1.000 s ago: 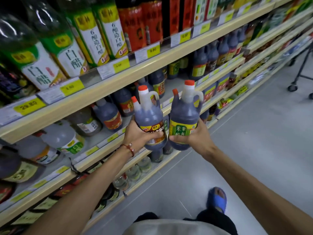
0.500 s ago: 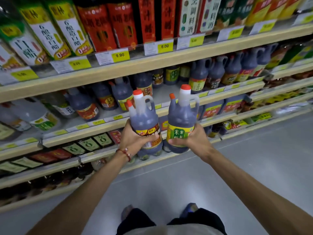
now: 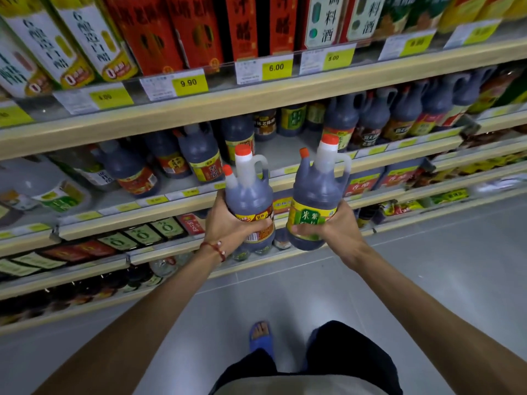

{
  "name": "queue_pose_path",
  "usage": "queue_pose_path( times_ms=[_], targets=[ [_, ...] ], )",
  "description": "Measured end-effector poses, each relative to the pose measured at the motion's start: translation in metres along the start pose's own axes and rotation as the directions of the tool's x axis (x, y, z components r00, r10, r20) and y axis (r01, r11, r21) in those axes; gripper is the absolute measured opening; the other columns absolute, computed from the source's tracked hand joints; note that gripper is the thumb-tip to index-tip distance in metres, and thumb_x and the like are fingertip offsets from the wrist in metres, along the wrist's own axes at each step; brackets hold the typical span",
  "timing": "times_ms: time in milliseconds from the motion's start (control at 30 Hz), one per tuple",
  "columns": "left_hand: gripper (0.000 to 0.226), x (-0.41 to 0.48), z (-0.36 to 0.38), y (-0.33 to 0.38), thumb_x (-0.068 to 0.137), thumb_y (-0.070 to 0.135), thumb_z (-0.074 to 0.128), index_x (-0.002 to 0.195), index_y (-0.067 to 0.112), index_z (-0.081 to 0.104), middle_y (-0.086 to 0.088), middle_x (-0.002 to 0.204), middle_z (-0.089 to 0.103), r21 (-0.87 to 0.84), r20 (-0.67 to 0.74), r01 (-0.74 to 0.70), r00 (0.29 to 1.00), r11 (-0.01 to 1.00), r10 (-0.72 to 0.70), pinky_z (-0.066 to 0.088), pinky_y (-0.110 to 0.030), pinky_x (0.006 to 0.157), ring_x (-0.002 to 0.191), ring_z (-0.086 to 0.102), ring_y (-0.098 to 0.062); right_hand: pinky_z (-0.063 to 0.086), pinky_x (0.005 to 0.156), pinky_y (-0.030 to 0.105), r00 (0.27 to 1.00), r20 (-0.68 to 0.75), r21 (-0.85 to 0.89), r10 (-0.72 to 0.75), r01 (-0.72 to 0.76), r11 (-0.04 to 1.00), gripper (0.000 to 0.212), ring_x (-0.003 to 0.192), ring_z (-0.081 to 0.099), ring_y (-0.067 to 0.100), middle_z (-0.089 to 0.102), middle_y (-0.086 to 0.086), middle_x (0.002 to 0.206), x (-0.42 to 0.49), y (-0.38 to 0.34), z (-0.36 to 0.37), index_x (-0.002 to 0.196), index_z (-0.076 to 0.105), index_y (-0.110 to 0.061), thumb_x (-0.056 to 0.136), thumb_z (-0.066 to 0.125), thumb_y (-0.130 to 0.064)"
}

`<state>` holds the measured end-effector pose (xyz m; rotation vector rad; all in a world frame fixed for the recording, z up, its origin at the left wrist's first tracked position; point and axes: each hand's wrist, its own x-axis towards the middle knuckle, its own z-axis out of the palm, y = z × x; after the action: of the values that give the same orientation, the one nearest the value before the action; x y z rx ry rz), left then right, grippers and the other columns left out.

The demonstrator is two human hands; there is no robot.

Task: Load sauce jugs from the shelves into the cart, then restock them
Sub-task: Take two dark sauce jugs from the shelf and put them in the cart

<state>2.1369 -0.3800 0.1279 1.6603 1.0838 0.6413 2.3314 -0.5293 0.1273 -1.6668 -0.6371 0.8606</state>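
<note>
I hold two dark sauce jugs upright in front of the shelves. My left hand (image 3: 228,228) grips the lower body of the jug with a red and yellow label (image 3: 249,195). My right hand (image 3: 332,230) grips the base of the jug with a green and yellow label (image 3: 316,192). Both jugs have orange caps, a white neck and a side handle. They stand side by side, a small gap apart, level with the middle shelf (image 3: 285,182). No cart is in view.
The middle shelf carries more dark jugs (image 3: 199,155), with a bare gap right behind the held jugs. Tall red and white bottles (image 3: 194,29) fill the top shelf above yellow price tags (image 3: 188,84). Lower shelves hold flat packets. Grey floor (image 3: 427,280) lies to the right.
The view has swung to face the shelves squarely. Both hands have kept their jugs, carried them slightly right and spread them a little further apart.
</note>
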Motion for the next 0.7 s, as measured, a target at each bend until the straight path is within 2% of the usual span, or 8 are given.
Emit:
queue_pose_path(
  times_ms=[133, 267, 400, 567, 700],
  targets=[
    [0.091, 0.002, 0.017, 0.011, 0.043, 0.052, 0.093, 0.12, 0.025, 0.052, 0.011, 0.115, 0.068, 0.089, -0.038, -0.007, 0.999, 0.996, 0.011, 0.058, -0.044, 0.086, 0.103, 0.067, -0.011, 0.064, 0.086, 0.044, 0.999, 0.03, -0.019, -0.011, 0.012, 1.0, 0.079, 0.098, 0.076, 0.022, 0.078, 0.003, 0.11, 0.015, 0.002, -0.016, 0.125, 0.065, -0.011, 0.055, 0.102, -0.01],
    [0.089, 0.003, 0.041, 0.026, 0.041, 0.062, 0.086, 0.115, 0.03, 0.049, 0.012, 0.113, 0.066, 0.212, -0.146, 0.036, 0.989, 0.977, -0.005, 0.057, -0.041, 0.082, 0.099, 0.066, -0.017, 0.063, 0.084, 0.044, 0.996, 0.08, -0.046, -0.034, 0.037, 0.998, 0.081, 0.098, 0.076, 0.022, 0.078, 0.003, 0.109, 0.033, 0.003, -0.039, 0.123, 0.065, -0.01, 0.052, 0.103, -0.014],
    [0.086, 0.007, 0.067, 0.036, 0.045, 0.058, 0.09, 0.115, 0.031, 0.046, 0.012, 0.11, 0.061, 0.25, -0.224, 0.084, 0.974, 0.965, -0.026, 0.054, -0.036, 0.079, 0.099, 0.064, -0.02, 0.064, 0.082, 0.042, 0.989, 0.145, -0.078, -0.033, 0.045, 0.996, 0.082, 0.096, 0.076, 0.021, 0.078, 0.003, 0.107, 0.053, 0.004, -0.066, 0.124, 0.064, -0.008, 0.052, 0.103, -0.011],
    [0.088, 0.008, 0.093, 0.044, 0.049, 0.054, 0.09, 0.121, 0.03, 0.046, 0.01, 0.117, 0.064, 0.224, -0.251, -0.007, 0.966, 0.975, 0.064, 0.056, -0.039, 0.085, 0.102, 0.064, -0.016, 0.063, 0.082, 0.043, 0.984, 0.172, -0.101, -0.042, 0.06, 0.993, 0.088, 0.095, 0.076, 0.02, 0.078, 0.002, 0.107, 0.071, 0.001, -0.09, 0.124, 0.061, -0.009, 0.047, 0.104, -0.021],
    [0.086, 0.016, 0.104, 0.053, 0.056, 0.045, 0.094, 0.122, 0.037, 0.04, 0.01, 0.115, 0.065, 0.216, -0.267, -0.092, 0.952, 0.972, 0.15, 0.056, -0.037, 0.084, 0.1, 0.064, -0.014, 0.06, 0.073, 0.03, 0.985, 0.145, -0.112, -0.093, 0.109, 0.988, 0.088, 0.094, 0.075, 0.014, 0.077, 0.0, 0.108, 0.078, -0.004, -0.099, 0.124, 0.059, -0.01, 0.048, 0.104, -0.014]
  ],
)
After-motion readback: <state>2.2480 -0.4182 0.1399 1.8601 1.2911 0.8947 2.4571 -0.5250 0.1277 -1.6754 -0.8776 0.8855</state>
